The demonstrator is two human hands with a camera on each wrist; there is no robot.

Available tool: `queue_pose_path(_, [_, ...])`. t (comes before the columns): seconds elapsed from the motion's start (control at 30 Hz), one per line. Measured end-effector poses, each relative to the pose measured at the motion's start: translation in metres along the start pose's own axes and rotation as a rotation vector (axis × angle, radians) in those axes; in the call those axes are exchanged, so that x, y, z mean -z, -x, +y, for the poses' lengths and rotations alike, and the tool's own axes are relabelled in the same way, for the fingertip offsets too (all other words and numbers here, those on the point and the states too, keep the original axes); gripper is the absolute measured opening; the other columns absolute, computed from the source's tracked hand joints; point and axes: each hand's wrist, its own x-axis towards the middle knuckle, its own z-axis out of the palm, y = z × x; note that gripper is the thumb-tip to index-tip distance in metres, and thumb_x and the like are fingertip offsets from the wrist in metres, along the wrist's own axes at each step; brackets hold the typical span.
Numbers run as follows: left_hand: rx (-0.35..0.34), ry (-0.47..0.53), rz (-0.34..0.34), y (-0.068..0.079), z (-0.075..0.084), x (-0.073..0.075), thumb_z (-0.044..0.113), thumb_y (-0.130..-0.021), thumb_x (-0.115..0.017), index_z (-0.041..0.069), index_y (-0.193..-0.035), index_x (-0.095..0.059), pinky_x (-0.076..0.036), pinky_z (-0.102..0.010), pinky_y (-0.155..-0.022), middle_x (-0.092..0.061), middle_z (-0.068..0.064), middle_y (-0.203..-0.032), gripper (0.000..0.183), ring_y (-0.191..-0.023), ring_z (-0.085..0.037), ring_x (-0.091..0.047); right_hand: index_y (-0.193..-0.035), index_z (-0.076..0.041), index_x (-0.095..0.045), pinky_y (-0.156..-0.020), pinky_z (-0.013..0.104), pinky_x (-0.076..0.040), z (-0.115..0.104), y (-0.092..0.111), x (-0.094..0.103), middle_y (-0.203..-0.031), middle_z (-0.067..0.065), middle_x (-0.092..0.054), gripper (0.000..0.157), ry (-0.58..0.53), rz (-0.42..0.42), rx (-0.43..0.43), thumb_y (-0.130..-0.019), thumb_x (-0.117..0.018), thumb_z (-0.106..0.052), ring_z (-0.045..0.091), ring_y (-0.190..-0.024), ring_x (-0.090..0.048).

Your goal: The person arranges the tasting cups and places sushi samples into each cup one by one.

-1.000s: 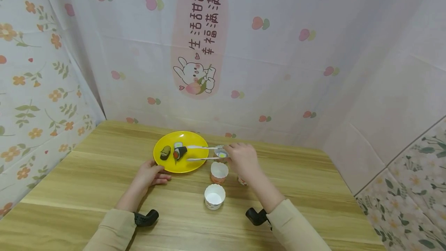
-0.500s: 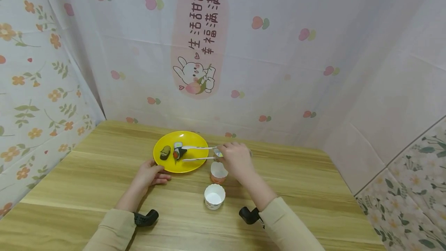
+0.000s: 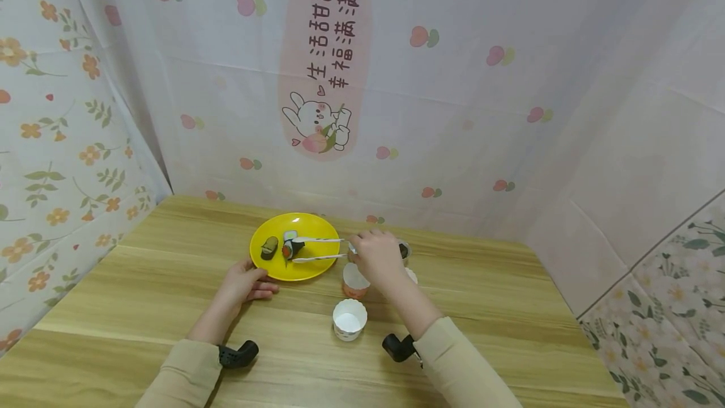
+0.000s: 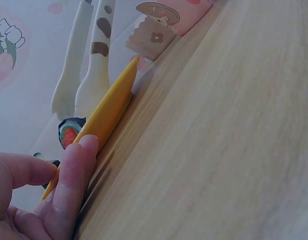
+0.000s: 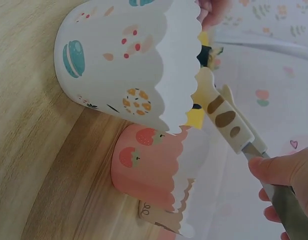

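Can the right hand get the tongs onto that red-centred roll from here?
Likely yes: the right hand holds the tongs with their tips apart over the yellow plate, seemingly close to the red-centred roll, and nothing visible blocks them.

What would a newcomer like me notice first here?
Most likely the bright yellow plate, left of centre on the table, with sushi pieces on it and the left hand gripping its near-left edge. Next, the brown-spotted white tongs in the right hand, reaching over the plate's right side. Behind, a cartoon rabbit with a tulip stands out on the pale backdrop cloth.
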Motion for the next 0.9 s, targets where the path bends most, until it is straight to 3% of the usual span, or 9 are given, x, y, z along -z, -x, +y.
queue_pose_path(0.53, [-0.002,0.003,0.002,0.0,0.001,-0.001,0.002,-0.097,-0.042,-0.011,-0.141,-0.021,-0.058,-0.031,-0.062,-0.066,-0.013,-0.081,0.051,-0.067,-0.02,-0.069,-0.098,-0.015,-0.074,-0.065,0.029,-0.053,-0.001,-0.007,-0.002,-0.087,0.0,-0.07,0.026,0.032,0.007,-0.004,-0.075,-0.082,-0.024,0.017,-0.077,-0.064])
queue_pose_path(0.9, [-0.011,0.008,-0.001,0.0,0.0,-0.002,0.001,-0.097,-0.042,-0.011,-0.141,-0.022,-0.058,-0.031,-0.061,-0.066,-0.014,-0.081,0.05,-0.066,-0.02,-0.069,-0.102,-0.017,-0.073,-0.065,0.03,-0.053,-0.006,-0.012,-0.005,-0.09,-0.001,-0.07,0.033,0.041,-0.04,-0.002,-0.072,-0.085,-0.027,0.018,-0.078,-0.064])
